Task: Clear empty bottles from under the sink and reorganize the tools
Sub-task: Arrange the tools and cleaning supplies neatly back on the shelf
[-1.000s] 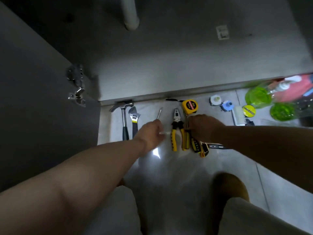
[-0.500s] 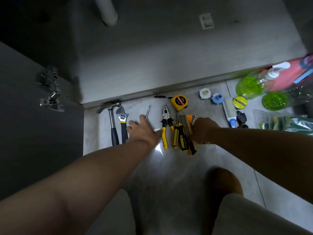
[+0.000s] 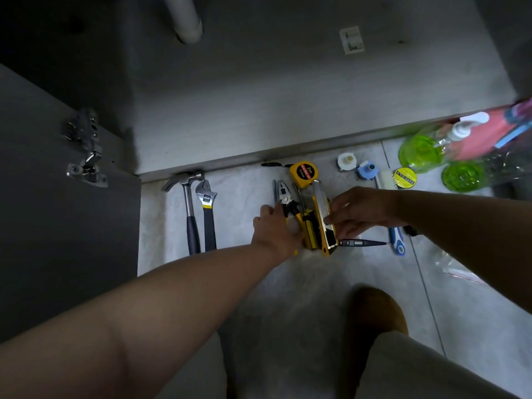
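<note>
Since the picture before, the left hand [image 3: 273, 226] has been slid right, off the thin screwdriver's spot and onto the pliers [image 3: 283, 197]. The screwdriver is not seen now. At the left of the floor [image 3: 288, 283], the hammer [image 3: 188, 208] and wrench [image 3: 207, 210] are laid side by side, untouched. The tools are being lined up, it seems, and the yellow knives [image 3: 312, 234] are being squeezed close to the pliers. Next, they likely need to be nudged straight, level with the row. The left hand is laid over the pliers' handles; whether its fingers are curled cannot be told. The right hand [image 3: 359, 211] is held spread, with fingertips touching the knives' right side. The green bottles [image 3: 420, 152] are seen on the floor far right, outside the cupboard [image 3: 288, 96].
</note>
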A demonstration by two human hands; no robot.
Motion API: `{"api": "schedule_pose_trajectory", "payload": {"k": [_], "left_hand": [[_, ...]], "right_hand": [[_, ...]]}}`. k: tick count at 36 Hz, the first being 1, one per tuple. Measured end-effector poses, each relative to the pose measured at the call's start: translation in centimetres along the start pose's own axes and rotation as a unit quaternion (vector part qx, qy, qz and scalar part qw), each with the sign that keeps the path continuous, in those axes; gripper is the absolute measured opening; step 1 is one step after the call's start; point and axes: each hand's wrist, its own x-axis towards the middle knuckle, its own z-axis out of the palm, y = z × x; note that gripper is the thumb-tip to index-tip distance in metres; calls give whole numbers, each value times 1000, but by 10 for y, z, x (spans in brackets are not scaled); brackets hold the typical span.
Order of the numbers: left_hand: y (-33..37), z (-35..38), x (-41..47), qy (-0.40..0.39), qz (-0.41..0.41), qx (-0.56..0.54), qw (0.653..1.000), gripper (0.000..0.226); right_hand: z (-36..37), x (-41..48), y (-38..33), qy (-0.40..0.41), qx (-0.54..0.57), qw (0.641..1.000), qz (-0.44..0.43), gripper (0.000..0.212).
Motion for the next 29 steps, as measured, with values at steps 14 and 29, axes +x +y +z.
{"api": "schedule_pose_trajectory", "payload": {"k": [14, 29], "left_hand": [[-15, -44, 0, -44, -52, -309, 949, 42], [-87, -74, 2, -9, -117, -181, 976, 22]], "right_hand": [[71, 25, -42, 61, -12, 992, -108, 17], [94, 29, -47, 158, -375, 891, -201, 15]]}}
